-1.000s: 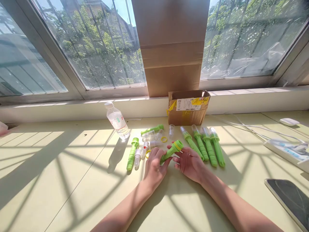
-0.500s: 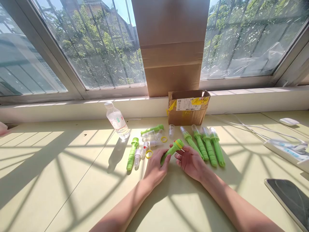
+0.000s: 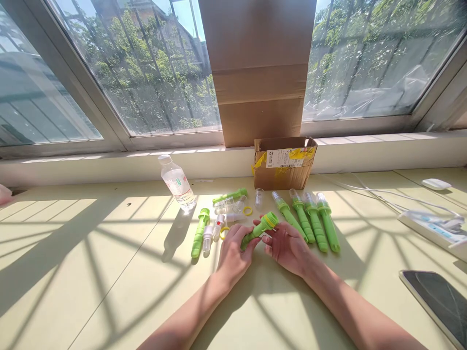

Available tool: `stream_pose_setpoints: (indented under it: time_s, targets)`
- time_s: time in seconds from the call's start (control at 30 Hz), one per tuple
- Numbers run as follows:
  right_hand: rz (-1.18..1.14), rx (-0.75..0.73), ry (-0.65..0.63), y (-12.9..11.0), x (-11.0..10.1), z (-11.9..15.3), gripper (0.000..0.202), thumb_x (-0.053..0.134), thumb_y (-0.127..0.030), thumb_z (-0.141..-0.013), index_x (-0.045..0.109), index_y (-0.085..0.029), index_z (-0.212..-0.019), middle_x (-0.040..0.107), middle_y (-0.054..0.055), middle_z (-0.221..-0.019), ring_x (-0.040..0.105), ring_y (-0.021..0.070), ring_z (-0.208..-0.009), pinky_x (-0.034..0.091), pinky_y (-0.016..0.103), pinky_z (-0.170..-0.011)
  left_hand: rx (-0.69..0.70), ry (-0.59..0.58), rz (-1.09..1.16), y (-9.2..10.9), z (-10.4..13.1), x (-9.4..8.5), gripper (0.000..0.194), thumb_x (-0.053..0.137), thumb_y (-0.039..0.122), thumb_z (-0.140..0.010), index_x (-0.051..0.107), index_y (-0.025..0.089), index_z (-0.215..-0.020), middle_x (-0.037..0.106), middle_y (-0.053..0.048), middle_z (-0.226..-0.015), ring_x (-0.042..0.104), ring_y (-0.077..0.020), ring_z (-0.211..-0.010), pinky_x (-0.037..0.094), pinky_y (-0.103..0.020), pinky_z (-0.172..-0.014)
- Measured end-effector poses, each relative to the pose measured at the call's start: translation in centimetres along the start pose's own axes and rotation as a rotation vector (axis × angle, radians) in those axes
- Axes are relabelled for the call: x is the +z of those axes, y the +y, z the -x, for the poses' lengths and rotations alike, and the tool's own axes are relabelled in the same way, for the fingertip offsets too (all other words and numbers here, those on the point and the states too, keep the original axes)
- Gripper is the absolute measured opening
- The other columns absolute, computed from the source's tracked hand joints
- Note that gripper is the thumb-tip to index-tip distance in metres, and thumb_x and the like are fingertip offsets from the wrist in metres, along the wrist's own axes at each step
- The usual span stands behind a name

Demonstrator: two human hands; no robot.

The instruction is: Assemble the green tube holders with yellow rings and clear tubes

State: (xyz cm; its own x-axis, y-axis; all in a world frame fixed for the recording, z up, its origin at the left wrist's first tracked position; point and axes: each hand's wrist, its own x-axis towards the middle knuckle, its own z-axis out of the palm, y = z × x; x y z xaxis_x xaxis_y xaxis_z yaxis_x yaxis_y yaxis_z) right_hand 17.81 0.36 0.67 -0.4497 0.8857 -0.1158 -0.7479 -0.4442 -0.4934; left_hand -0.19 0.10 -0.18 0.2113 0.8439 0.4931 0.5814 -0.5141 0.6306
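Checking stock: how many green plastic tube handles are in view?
7: one green plastic tube handle held in both hands, four in a row on its right, one lying left, one behind. Others may be hidden.

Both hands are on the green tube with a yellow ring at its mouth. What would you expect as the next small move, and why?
Probably seating a clear cap on the green tube. The left hand grips its body, the right hand fingers its yellow-ringed mouth, which looks open. The four finished tubes beside it each carry a clear cap, and a loose clear cap stands nearby.
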Motion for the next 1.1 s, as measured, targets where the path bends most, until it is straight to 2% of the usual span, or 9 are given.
stream_pose_setpoints:
  time_s: [0.3,0.43,0.5,0.7,0.87,1.1]
  targets:
    - [-0.004,-0.007,0.006,0.0,0.0,0.0,0.027,0.066,-0.024,-0.086,0.067,-0.021,-0.113,0.069,0.005,-0.120,0.064,0.0095,-0.069,0.058,0.022,-0.062,0.055,0.038,-0.080,0.1,0.0,0.0,0.007,0.062,0.026,-0.092,0.062,0.021,-0.096,0.059,-0.004,-0.091,0.058,-0.0199,-0.087,0.048,-0.032,-0.072]
    - [-0.030,-0.014,0.022,0.0,-0.1,-0.1,0.024,0.066,-0.021,-0.085,0.068,-0.017,-0.109,0.070,0.002,-0.092,0.062,0.0092,-0.067,0.058,0.019,-0.063,-0.021,-0.004,-0.077,0.6,-0.2,-0.1,0.011,0.063,0.029,-0.091,0.062,0.022,-0.100,0.062,-0.004,-0.096,0.059,-0.0203,-0.088,0.048,-0.033,-0.074]
    - [-0.019,-0.024,0.030,-0.2,-0.1,-0.1,0.022,0.067,-0.021,-0.085,0.068,-0.016,-0.106,0.069,0.000,-0.085,0.061,0.0091,-0.066,0.057,0.019,-0.063,-0.067,-0.039,-0.052,0.9,-0.3,-0.3,0.014,0.061,0.031,-0.091,0.062,0.023,-0.103,0.064,-0.005,-0.099,0.060,-0.0209,-0.090,0.049,-0.034,-0.076]
    - [0.072,-0.071,0.071,-0.6,0.1,0.0,0.013,0.062,-0.020,-0.087,0.069,-0.019,-0.099,0.070,0.003,-0.093,0.059,0.0099,-0.066,0.054,0.020,-0.061,-0.110,-0.120,0.032,1.6,-0.8,-0.8,0.022,0.049,0.034,-0.098,0.064,0.023,-0.109,0.070,-0.005,-0.102,0.063,-0.0217,-0.093,0.050,-0.035,-0.079]
    - [0.039,-0.057,0.064,-0.5,0.2,0.0,0.015,0.065,-0.021,-0.084,0.069,-0.022,-0.098,0.072,0.003,-0.106,0.059,0.0095,-0.064,0.054,0.022,-0.060,-0.124,-0.105,0.079,1.4,-0.8,-0.7,0.019,0.053,0.033,-0.096,0.066,0.022,-0.104,0.070,-0.004,-0.093,0.064,-0.0212,-0.088,0.050,-0.035,-0.076]
    - [0.031,-0.026,0.046,-0.5,0.4,0.1,0.022,0.069,-0.025,-0.081,0.068,-0.022,-0.102,0.070,0.004,-0.115,0.059,0.0092,-0.064,0.054,0.022,-0.059,-0.101,-0.073,0.046,0.9,-0.5,-0.5,0.016,0.056,0.032,-0.095,0.065,0.021,-0.102,0.067,-0.005,-0.099,0.060,-0.0209,-0.092,0.048,-0.035,-0.080]
